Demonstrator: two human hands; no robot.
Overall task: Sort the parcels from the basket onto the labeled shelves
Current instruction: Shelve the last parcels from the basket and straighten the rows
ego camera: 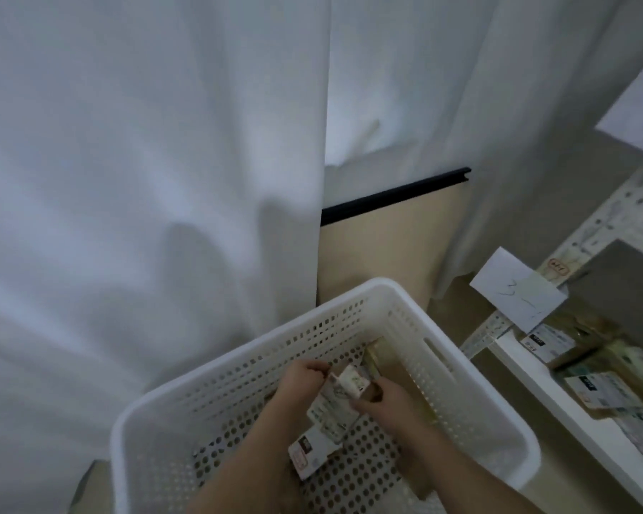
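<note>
White curtains [145, 161] fill the upper left of the frame. At lower centre, the perforated white basket [472, 369] holds both hands: the left hand [305, 380] and right hand [383, 400] each pinch one small parcel [349, 383] above other parcels [312, 452]. At right, the shelf [557, 398] edge carries sorted packages [602, 395], just beside the basket's rim.

White perforated basket [461, 365]: both hands inside, left hand [305, 380] and right hand [383, 400] gripping a small parcel [351, 382]. Shelf [557, 395] right, holding parcels [605, 395]. White curtain [145, 161] behind.
</note>
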